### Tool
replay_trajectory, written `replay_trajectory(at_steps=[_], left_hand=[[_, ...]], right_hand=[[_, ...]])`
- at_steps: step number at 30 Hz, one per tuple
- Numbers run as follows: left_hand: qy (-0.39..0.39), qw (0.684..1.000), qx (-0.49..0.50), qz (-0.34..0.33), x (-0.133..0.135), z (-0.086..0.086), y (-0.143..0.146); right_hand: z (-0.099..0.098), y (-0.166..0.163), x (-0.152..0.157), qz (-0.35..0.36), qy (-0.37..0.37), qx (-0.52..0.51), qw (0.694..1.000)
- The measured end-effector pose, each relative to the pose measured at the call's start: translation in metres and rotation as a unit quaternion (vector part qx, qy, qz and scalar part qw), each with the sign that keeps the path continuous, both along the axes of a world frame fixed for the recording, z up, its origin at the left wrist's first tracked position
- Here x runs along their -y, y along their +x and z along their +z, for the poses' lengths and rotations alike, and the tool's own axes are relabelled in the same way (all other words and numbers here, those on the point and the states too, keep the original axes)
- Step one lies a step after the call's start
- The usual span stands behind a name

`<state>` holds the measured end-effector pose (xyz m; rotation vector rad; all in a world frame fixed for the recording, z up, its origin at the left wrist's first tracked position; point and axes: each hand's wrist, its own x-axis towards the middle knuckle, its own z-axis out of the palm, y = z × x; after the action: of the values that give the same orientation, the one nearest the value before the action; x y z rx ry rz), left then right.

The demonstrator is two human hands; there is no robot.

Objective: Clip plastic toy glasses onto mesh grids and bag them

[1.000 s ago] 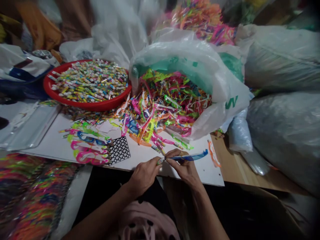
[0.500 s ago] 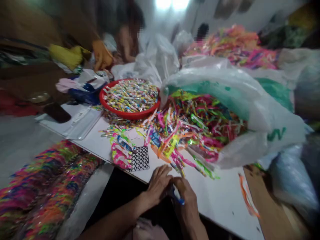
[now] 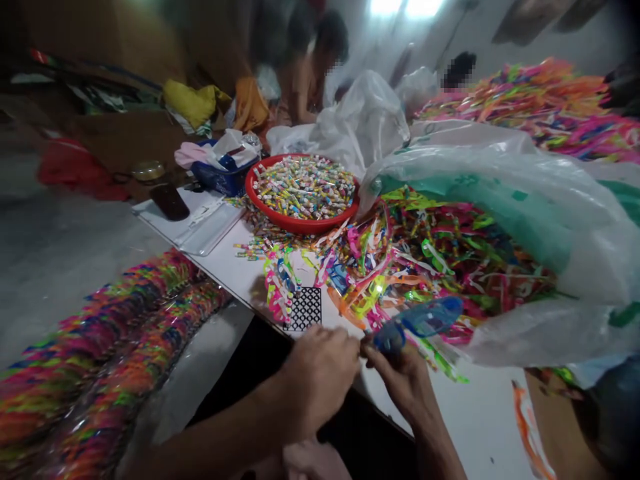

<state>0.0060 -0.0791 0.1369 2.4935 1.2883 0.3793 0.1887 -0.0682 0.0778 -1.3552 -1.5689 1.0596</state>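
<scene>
- Raised since the earlier frame: a long, translucent blue plastic piece [image 3: 433, 317], above the white tabletop [image 3: 465, 407].
- Right hand [image 3: 407, 380] pinches its near end.
- Left hand [image 3: 323, 373] is curled just beside; cannot tell whether it holds anything.
- Beyond: black lattice card [image 3: 306, 308], round red plastic basin [image 3: 295, 225], milky plastic bag [image 3: 595, 233].

Left hand [image 3: 325, 373], lower centre, blurred, its far side hidden; can't tell what it grips. Blue piece [image 3: 433, 317] in right hand [image 3: 406, 383] also blurred, near end unclear. White bag [image 3: 597, 260] runs off right edge; colourful bundles [image 3: 63, 370], lower left, cut by left and bottom edges.
</scene>
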Motion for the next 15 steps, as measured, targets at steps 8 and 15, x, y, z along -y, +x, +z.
replay_trajectory(at_steps=[8,15], left_hand=[[0.107,0.981,0.026,0.159,-0.101,0.021,-0.082],[0.034,0.982,-0.012,0.183,-0.103,0.000,-0.075]], right_hand=[[-0.068,-0.089,-0.070,-0.026,0.036,0.031,0.999],[-0.095,-0.118,-0.067,0.012,0.040,0.067,0.997]])
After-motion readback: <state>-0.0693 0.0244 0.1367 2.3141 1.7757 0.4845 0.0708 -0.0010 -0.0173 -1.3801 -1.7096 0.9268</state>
